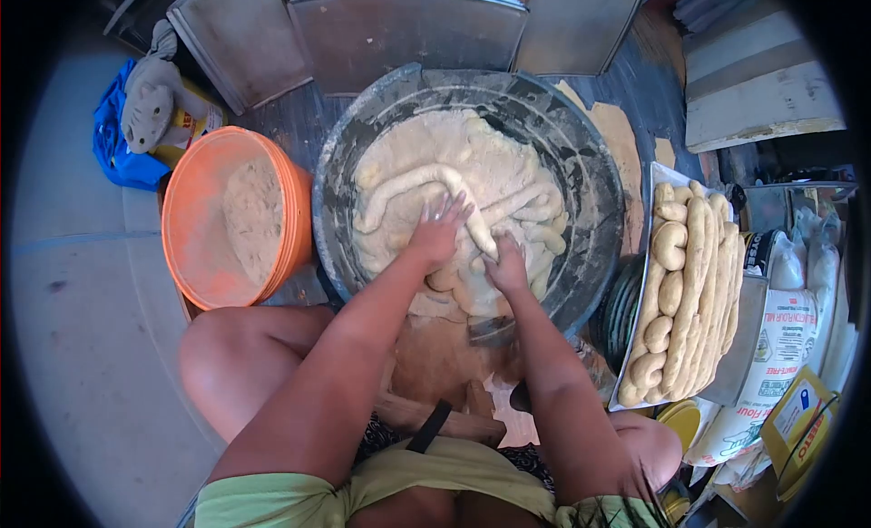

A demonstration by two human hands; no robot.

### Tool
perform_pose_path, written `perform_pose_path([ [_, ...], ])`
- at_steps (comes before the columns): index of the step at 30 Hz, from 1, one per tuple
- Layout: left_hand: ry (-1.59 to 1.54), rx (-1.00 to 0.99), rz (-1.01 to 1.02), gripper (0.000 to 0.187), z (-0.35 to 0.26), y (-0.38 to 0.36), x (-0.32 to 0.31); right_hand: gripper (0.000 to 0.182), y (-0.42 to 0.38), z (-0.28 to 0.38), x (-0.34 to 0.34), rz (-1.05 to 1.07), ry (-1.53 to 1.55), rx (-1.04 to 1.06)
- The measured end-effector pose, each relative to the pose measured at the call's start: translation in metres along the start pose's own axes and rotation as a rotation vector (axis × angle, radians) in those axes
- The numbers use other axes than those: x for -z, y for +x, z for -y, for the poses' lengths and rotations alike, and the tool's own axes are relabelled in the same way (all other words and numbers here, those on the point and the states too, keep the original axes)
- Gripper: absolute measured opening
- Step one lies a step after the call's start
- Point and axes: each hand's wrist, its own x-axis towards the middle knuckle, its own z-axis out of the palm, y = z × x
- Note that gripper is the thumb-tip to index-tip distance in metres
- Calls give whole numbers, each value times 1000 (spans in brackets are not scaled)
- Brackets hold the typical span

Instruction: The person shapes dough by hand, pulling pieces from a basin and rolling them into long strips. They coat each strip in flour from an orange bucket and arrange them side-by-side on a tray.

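Note:
A long dough rope [399, 182] curves over a bed of crumbs or flour and more dough pieces [535, 201] inside a large black tub [594, 220]. My left hand [438, 229] lies against the middle part of the rope, its fingers spread. Near the rope's lower right end [487, 242], my right hand [507, 262] has its fingers bent around the tip. Part of the rope's underside is hidden by the dough and powder below.
An orange bucket [290, 210] with powder stands left of the tub. On the right a tray [659, 176] holds several shaped dough pieces [694, 292]. Beyond it are flour sacks [771, 347]. Metal trays [408, 38] lean behind the tub.

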Motion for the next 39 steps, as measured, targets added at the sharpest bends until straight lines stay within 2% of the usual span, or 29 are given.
perform_pose_path([
  [1,5,-2,-11,79,-7,-7,4,58,2,5,9,-10,-2,6],
  [3,-90,107,36,78,-21,-17,11,51,0,17,34,-20,457,-197],
  [4,-89,107,34,78,-28,-15,18,51,-1,27,53,-21,457,-195],
  [6,-176,-100,-242,77,-42,-9,33,45,-2,50,97,238,977,-173],
  [7,-180,-103,-227,77,-42,-1,46,45,-4,54,121,238,984,-188],
  [9,-398,60,437,75,-34,37,80,40,-5,47,164,455,1100,-253],
  [10,-401,55,438,75,-31,48,93,40,-1,36,164,451,1097,-257],
  [12,-656,158,621,73,-19,65,114,39,9,12,149,0,1923,-411],
  [13,-656,156,621,73,-14,73,112,40,17,6,139,-175,1903,-521],
  [15,-145,334,319,71,0,87,97,40,26,-6,122,-281,1817,-597],
  [16,-143,331,318,71,7,88,75,39,29,-10,117,-385,1723,-676],
  [18,305,69,-534,69,16,83,20,43,27,-6,113,-351,1730,-665],
  [19,304,66,-530,69,15,83,10,40,25,0,112,-291,1688,-607],
  [21,135,168,-296,63,8,79,0,36,23,14,108,-204,1640,-561],
  [22,141,166,-298,63,4,72,1,36,23,17,102,-205,1645,-558],
  [24,-282,235,-62,50,-10,57,11,43,27,17,86,-112,1477,-572],
  [25,-278,228,-68,50,-20,52,19,45,27,20,78,-125,1423,-539],
  [26,-874,391,-213,47,-32,46,27,45,31,21,67,-137,1429,-534],
  [27,-1471,540,-348,44,-41,41,35,47,39,21,54,-66,1527,-665],
  [28,-1463,525,-336,44,-42,34,41,49,44,30,54,6,1625,-796],
  [29,-1823,361,-71,41,-36,26,50,49,47,37,58,-13,1639,-791],
  [30,-2149,172,228,38,-35,19,60,51,49,53,78,178,1914,-681],
  [31,-2137,160,245,38,-42,8,74,54,52,63,91,387,2169,-543],
  [32,-2059,275,398,38,-52,-6,88,54,65,64,95,372,2177,-525],
  [33,-1970,389,542,38,-62,-17,104,54,81,63,96,214,1982,-410],
  [34,-1958,376,543,38,-72,-24,118,55,83,72,108,65,1777,-303],
  [36,-1696,471,587,42,-91,-35,146,53,61,105,160,89,1622,-225],
  [38,-1723,377,572,39,-115,-39,182,51,37,130,213,112,1459,-156],
  [39,-1633,205,487,36,-123,-34,203,48,29,133,229,145,1462,-17],
])
